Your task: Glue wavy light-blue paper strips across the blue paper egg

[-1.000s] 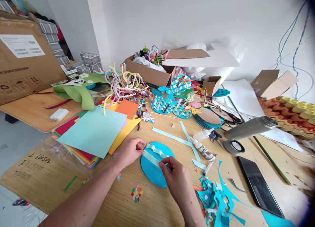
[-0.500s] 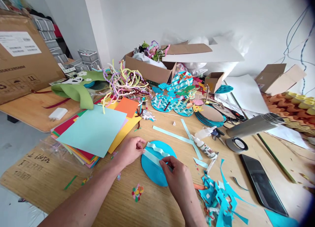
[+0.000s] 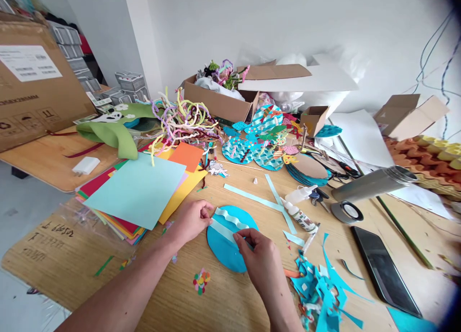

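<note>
A blue paper disc point(image 3: 225, 255) lies on the table between my hands. Across its upper part runs a wavy pale strip point(image 3: 232, 219), standing up in small humps. Just below that, a flat pale paper strip point(image 3: 222, 231) stretches over the disc. My left hand point(image 3: 194, 220) pinches this strip's left end at the disc's edge. The other end is between the thumb and fingers of my right hand point(image 3: 257, 250), which covers the disc's right side. Loose pale strips point(image 3: 254, 196) lie beyond the disc, beside a white glue bottle point(image 3: 300, 218).
Blue paper scraps point(image 3: 320, 289) are heaped at the right, near a black phone point(image 3: 385, 269) and a metal flask point(image 3: 372, 183). Stacked coloured paper point(image 3: 137, 190) lies at the left. Farther back are decorated blue discs point(image 3: 252, 142) and a pile of fuzzy stems point(image 3: 183, 116).
</note>
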The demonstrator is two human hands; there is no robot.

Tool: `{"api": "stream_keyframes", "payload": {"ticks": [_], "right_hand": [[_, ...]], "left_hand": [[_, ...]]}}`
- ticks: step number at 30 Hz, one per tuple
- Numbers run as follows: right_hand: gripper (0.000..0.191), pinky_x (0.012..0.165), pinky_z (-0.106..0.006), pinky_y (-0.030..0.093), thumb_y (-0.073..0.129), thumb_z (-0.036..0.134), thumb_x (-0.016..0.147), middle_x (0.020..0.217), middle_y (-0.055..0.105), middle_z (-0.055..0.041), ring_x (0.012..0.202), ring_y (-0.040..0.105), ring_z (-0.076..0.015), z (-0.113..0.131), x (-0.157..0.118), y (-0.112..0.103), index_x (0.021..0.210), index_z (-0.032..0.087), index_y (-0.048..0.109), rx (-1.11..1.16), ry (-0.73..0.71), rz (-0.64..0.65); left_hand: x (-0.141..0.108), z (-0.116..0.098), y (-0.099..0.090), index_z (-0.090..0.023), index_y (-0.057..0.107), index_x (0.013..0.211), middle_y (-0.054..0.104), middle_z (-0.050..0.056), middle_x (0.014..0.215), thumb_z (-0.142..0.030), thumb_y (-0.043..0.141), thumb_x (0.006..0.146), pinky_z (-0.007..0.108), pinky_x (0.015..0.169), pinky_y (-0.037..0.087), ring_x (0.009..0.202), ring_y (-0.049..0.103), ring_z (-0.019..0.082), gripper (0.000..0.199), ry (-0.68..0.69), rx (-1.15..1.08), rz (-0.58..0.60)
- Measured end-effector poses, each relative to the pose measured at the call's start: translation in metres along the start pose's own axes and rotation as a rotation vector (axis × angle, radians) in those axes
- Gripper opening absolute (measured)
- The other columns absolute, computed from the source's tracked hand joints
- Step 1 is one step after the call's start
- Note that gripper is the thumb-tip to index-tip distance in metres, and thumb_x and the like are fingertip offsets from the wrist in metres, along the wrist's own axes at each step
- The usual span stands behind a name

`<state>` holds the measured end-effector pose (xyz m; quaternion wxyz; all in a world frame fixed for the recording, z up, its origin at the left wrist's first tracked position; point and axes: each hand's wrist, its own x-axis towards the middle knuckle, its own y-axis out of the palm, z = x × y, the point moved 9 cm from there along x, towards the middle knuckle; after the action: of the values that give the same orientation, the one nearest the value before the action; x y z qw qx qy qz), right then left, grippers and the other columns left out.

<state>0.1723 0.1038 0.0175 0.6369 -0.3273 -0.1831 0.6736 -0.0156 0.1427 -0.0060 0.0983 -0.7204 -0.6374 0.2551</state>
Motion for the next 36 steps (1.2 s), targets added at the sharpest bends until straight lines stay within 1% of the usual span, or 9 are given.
{"api": "stream_keyframes", "payload": {"ticks": [6,18,27,31,36], "right_hand": [[0.034,0.054,-0.027,0.034,0.050,0.049,0.080,0.065,0.067,-0.0034,0.058,0.057,-0.0188,-0.001,0.000,0.002,0.078,0.021,0.069,-0.006,0.014,0.018],[0.035,0.055,-0.028,0.032,0.049,0.050,0.079,0.062,0.064,-0.0030,0.058,0.055,-0.0194,-0.003,0.000,0.004,0.078,0.021,0.069,-0.029,0.029,0.029],[0.034,0.056,-0.028,0.032,0.050,0.050,0.079,0.065,0.066,-0.0037,0.059,0.056,-0.0196,-0.003,0.000,0.005,0.079,0.021,0.069,-0.036,0.027,0.034],[0.033,0.055,-0.027,0.032,0.050,0.049,0.080,0.065,0.066,-0.0031,0.059,0.056,-0.0193,-0.003,0.000,0.005,0.079,0.022,0.069,-0.035,0.021,0.035],[0.033,0.054,-0.027,0.032,0.051,0.049,0.080,0.063,0.065,-0.0027,0.058,0.056,-0.0190,-0.003,-0.001,0.004,0.078,0.022,0.069,-0.035,0.017,0.030]], "left_hand": [[0.002,0.003,0.003,-0.017,0.065,0.097,0.065,-0.003,0.068,-0.016,0.067,0.072,0.024,0.064,0.046,0.066,0.062,0.015,0.026,0.009,0.028,0.000],[0.003,0.007,0.005,-0.018,0.065,0.099,0.065,-0.002,0.070,-0.014,0.067,0.073,0.023,0.064,0.045,0.068,0.063,0.015,0.027,0.033,0.088,-0.021],[0.004,0.011,0.008,-0.019,0.064,0.100,0.064,-0.003,0.071,-0.011,0.067,0.075,0.022,0.064,0.044,0.069,0.062,0.013,0.026,0.070,0.120,-0.032],[0.004,0.008,0.007,-0.020,0.063,0.097,0.061,-0.004,0.071,-0.008,0.067,0.073,0.022,0.063,0.043,0.068,0.060,0.013,0.026,0.099,0.143,-0.048],[-0.001,-0.002,0.004,-0.019,0.058,0.088,0.060,-0.002,0.077,-0.002,0.067,0.070,0.023,0.067,0.042,0.073,0.058,0.013,0.026,0.138,0.185,-0.091]]}}
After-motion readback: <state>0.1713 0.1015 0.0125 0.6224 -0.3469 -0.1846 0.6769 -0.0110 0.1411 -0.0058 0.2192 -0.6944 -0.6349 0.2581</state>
